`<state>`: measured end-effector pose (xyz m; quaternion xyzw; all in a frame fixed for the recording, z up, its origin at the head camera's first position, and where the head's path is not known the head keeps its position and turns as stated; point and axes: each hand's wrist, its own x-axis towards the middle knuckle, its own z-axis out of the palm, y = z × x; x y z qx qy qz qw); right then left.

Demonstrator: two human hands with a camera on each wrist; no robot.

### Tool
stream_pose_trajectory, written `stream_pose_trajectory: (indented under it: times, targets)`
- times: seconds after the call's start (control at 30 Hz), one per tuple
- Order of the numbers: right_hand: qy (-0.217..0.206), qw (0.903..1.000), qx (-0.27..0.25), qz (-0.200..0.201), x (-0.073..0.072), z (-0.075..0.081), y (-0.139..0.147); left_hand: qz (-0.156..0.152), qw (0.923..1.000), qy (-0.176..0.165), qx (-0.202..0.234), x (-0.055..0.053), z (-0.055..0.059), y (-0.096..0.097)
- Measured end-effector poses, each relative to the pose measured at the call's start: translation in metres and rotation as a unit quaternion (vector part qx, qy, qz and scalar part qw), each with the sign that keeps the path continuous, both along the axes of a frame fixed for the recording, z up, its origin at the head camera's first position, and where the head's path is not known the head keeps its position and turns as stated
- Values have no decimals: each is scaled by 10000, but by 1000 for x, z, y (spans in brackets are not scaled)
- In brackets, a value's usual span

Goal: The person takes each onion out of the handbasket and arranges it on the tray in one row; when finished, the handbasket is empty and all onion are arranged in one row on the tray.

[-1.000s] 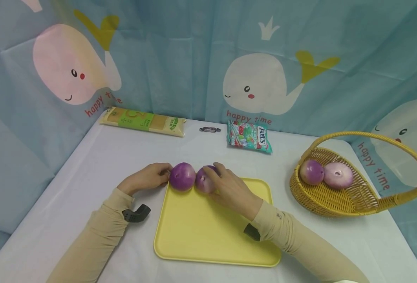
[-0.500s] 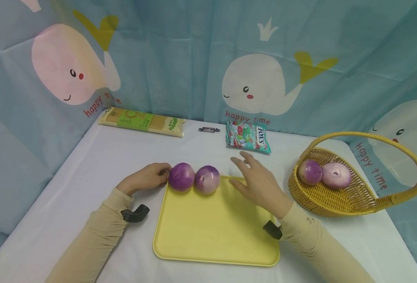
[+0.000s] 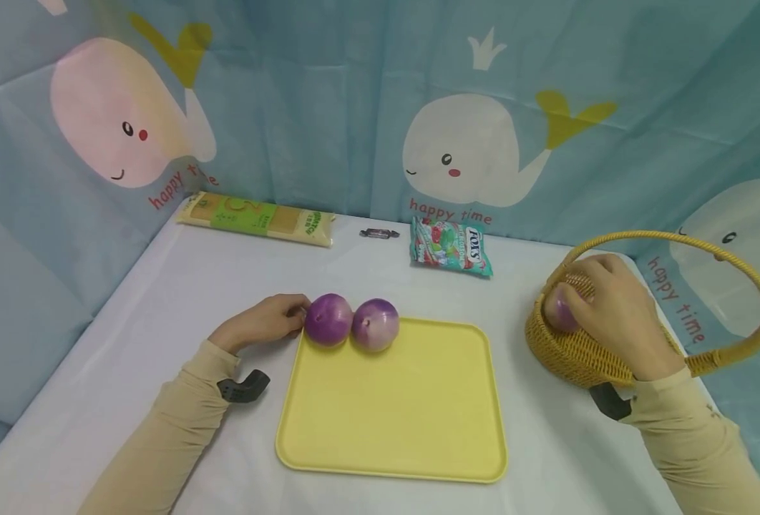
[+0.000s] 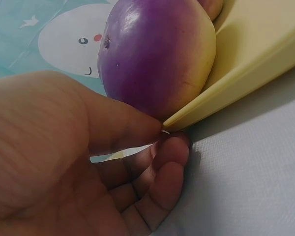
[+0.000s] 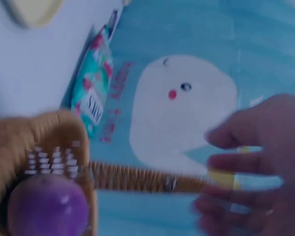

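Tray [image 3: 393, 408] left of basket [image 3: 560, 363]

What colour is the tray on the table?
The tray is plain yellow; the head view shows it best.

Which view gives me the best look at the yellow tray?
The head view: nearly the whole yellow tray shows, with two turnips hiding one corner. The left wrist view shows only part of its edge and surface; the right wrist view, only a blurred corner.

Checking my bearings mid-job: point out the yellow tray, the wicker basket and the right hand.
Yellow tray [image 3: 391, 400], head view: bare middle of its surface.
Wicker basket [image 3: 557, 357], head view: outer woven wall.
Right hand [image 3: 620, 311], head view: back of the hand.
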<state>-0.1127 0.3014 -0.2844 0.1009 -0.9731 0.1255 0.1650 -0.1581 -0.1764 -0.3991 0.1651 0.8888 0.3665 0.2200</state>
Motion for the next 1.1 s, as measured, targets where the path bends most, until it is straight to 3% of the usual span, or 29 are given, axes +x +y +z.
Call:
stream_pose_trajectory:
  times: [0.17,0.7,0.83,1.0,1.1]
  targets:
    - [95,9996,-161,-200,3,3,20,17,10000,-35,30,0,2,0]
    - [-1097,9906,218,-788,-15,-10,66,47,9999,-37,91,1,1,-1]
    - [-1834,9772,603,-884,-22,-13,80,37,9999,-49,95,1,1,-1]
    - [-2919,9492,787,-874,-28,-16,94,21,10000,-28,50,0,-1,-1]
    - [-3209,9420,730,-664,-29,-20,98,33,10000,-23,48,0,-2,-1]
